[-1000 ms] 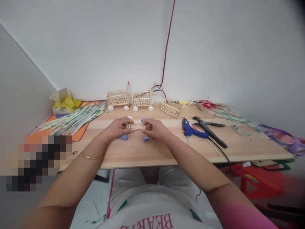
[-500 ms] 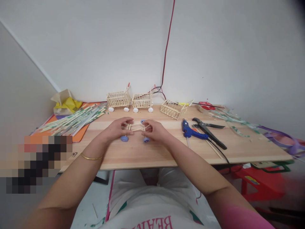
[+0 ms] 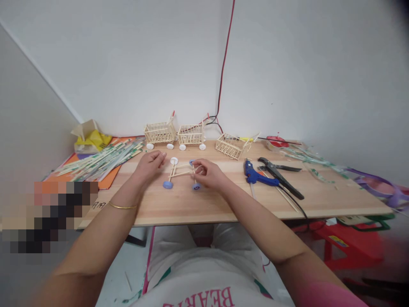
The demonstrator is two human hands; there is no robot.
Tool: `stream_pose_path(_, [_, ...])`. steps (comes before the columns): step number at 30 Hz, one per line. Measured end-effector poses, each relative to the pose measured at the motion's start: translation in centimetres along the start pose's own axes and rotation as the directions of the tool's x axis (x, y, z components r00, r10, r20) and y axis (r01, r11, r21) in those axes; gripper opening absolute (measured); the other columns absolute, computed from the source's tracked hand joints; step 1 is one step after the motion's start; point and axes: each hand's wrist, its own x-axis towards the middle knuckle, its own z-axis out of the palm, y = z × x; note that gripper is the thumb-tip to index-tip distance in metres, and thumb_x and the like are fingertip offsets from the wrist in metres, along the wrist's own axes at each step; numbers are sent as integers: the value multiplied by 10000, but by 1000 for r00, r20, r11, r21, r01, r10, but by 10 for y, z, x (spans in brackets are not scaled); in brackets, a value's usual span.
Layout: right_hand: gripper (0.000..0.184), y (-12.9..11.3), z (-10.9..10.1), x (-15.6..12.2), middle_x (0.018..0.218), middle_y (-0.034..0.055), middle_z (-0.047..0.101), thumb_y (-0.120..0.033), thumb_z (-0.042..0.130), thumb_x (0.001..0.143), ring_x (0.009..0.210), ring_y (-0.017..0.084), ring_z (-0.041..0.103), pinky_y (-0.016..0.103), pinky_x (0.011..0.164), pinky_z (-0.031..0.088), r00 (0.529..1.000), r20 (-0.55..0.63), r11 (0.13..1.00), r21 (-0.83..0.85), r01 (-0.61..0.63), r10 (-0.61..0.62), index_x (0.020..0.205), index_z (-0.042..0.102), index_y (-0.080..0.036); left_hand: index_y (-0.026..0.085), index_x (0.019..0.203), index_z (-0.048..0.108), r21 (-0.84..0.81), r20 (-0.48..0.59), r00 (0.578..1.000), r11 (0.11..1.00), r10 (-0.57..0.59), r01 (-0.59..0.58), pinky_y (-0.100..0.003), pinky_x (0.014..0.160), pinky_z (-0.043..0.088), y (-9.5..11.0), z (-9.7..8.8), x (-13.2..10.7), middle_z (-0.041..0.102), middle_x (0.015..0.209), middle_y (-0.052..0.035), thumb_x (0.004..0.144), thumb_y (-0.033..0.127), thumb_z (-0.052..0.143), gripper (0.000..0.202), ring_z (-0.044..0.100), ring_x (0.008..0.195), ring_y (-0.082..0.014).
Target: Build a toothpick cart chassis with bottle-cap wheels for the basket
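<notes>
A small wheeled frame of thin wooden sticks stands on the table in front of me, with blue wheels at the near corners and a white wheel at the far left. My right hand is closed around its right end, hiding part of the sticks there. To the left of the frame, clear of it, is my left hand. Its fingers are curled with the tips together, and nothing shows between them.
Two finished-looking stick carts with white wheels stand along the wall, beside a wheelless stick basket. A blue glue gun and black-handled cutters lie right. A stick pile is left, a red bowl back right.
My left hand has let go of the wheeled frame and moved left and slightly away, uncovering the white wheel. My right hand stays on the frame's right end.
</notes>
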Motion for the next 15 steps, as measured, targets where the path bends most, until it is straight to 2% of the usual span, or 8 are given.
stream_pose_path(4, [318,-4,-4,3,911,45,654,-317,634,736,743,121,592,250,681,480,995,-100,997,80,10,-2,1017,621,-170,194,569,489,-13,-91,994,998,-60,59,-276,567,359,-2,-1,1,511,547,11,852,518,425,435,494,564,-153])
stream_pose_path(8, [254,-6,-14,6,805,36,648,-373,538,795,705,131,583,268,695,472,964,-254,987,154,-37,75,902,618,-156,188,551,494,-78,-145,987,995,-70,59,-271,572,357,-1,-3,0,484,532,18,828,518,478,431,465,552,-139])
stream_pose_path(15, [294,-10,-24,6,715,12,605,-428,540,784,632,126,539,252,628,435,937,-327,983,172,-66,121,860,616,-155,192,538,505,-118,-163,986,993,-24,4,-275,631,390,2,0,0,531,573,3,779,465,544,367,485,621,-152])
